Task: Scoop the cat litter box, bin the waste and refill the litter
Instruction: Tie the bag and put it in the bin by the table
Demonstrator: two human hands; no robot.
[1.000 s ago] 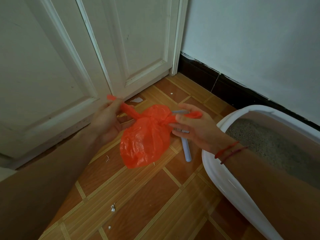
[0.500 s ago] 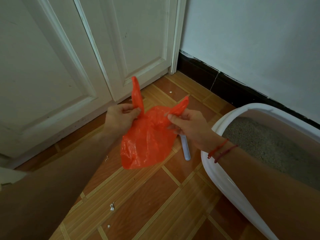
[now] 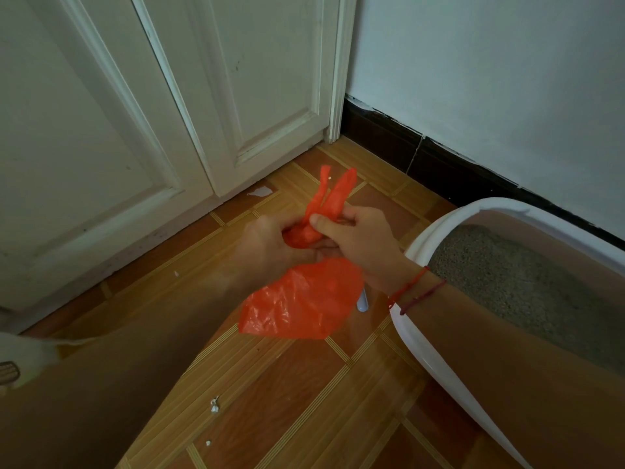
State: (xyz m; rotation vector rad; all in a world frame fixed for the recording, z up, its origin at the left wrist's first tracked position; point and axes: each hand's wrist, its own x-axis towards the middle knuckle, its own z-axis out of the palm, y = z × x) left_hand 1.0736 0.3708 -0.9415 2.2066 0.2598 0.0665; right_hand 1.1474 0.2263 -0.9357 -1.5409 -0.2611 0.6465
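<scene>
Right now both grips are clenched on the orange plastic bag [image 3: 301, 299]: the left hand [image 3: 267, 245] curls round its gathered neck, and the right hand [image 3: 358, 242] pinches the base of the two handles [image 3: 338, 194], which stick up loose. Whether a knot sits between the hands is hidden. The bag's body hangs below them, above the tiled floor [image 3: 304, 401]; its contents do not show. If a handle slips or the thin film tears, waste could spill. Just right, the white litter box [image 3: 433, 363] holds a bed of grey litter [image 3: 507, 282].
</scene>
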